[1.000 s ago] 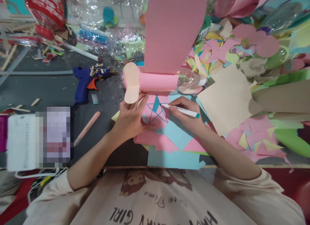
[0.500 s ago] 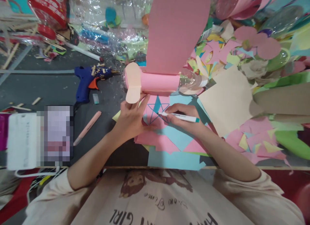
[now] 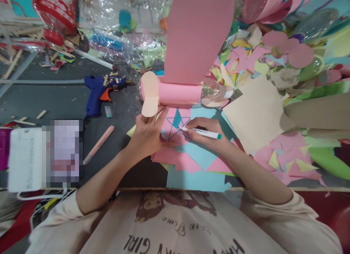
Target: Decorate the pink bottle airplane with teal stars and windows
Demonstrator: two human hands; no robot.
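Note:
My right hand (image 3: 207,133) grips a white marker with a teal end (image 3: 205,132), its tip on a pink paper (image 3: 176,143). On that paper is a star outlined in blue (image 3: 177,119); its top point is coloured in teal. My left hand (image 3: 150,132) lies flat with fingers spread on the left side of the paper, partly under a cream paper strip. Just beyond the star lies a clear bottle wrapped in pink paper (image 3: 180,92), with the cream strip (image 3: 150,93) at its left end and a large pink paper piece (image 3: 198,35) behind it.
To the left are a blue glue gun (image 3: 95,92), a pink marker (image 3: 98,144), a phone (image 3: 67,152) and a white device (image 3: 24,159). Paper scraps (image 3: 290,155) and a beige sheet (image 3: 251,112) cover the right side. A red-labelled bottle (image 3: 56,13) lies at back left.
The marker has shifted slightly, its teal end moving a little left, and the tip stays near the star's middle. My left hand remains in place.

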